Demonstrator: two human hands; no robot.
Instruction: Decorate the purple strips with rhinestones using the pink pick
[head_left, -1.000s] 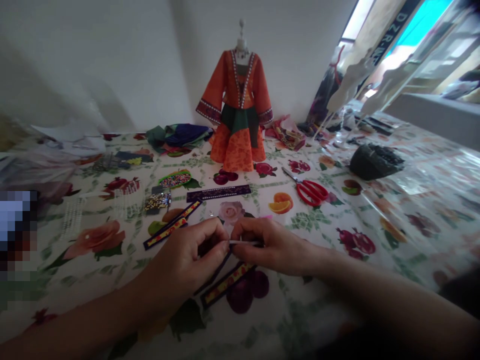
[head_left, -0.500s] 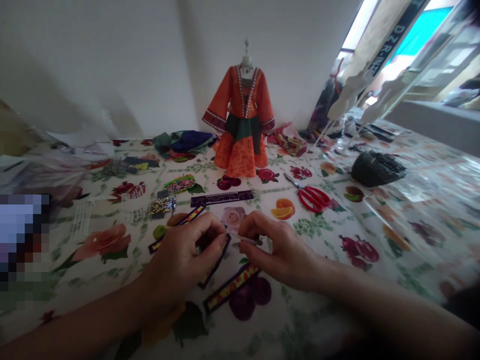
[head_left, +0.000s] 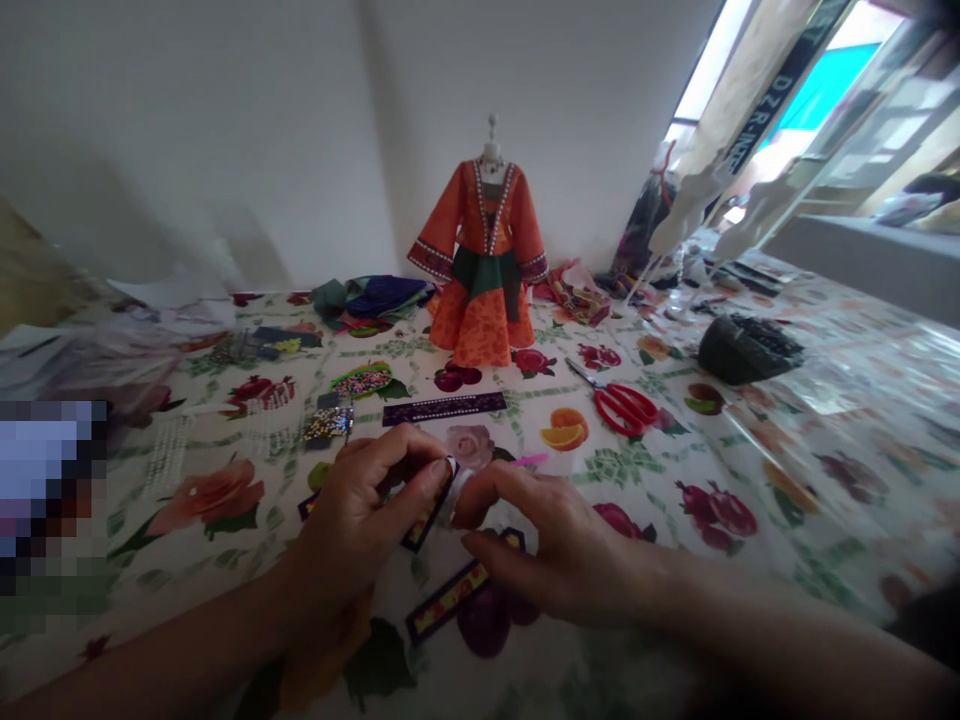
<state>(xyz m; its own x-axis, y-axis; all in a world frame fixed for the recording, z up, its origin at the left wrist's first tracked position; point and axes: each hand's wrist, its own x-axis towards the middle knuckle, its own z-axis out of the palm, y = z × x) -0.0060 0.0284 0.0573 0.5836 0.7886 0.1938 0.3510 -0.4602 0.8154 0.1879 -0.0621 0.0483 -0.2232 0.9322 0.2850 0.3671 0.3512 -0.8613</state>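
- Pinching a narrow, dark-edged yellow strip [head_left: 430, 515] by its upper end in the left hand [head_left: 364, 505], slanting above the flowered tablecloth [head_left: 645, 635]
- Curving the right hand [head_left: 551, 530] beside it, slightly parting thumb and finger, apparently gripping nothing
- Probably handling as light, soft and bendable, calling for a fingertip pinch on the dark edge

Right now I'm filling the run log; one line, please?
left hand: pinching patterned strip; right hand: fingers parted; red-handled scissors: lying beyond hands

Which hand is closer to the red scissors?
Right. The right hand is nearer the wearer than the scissors and slightly left of them; the left hand is well to their left, pinching a patterned strip.
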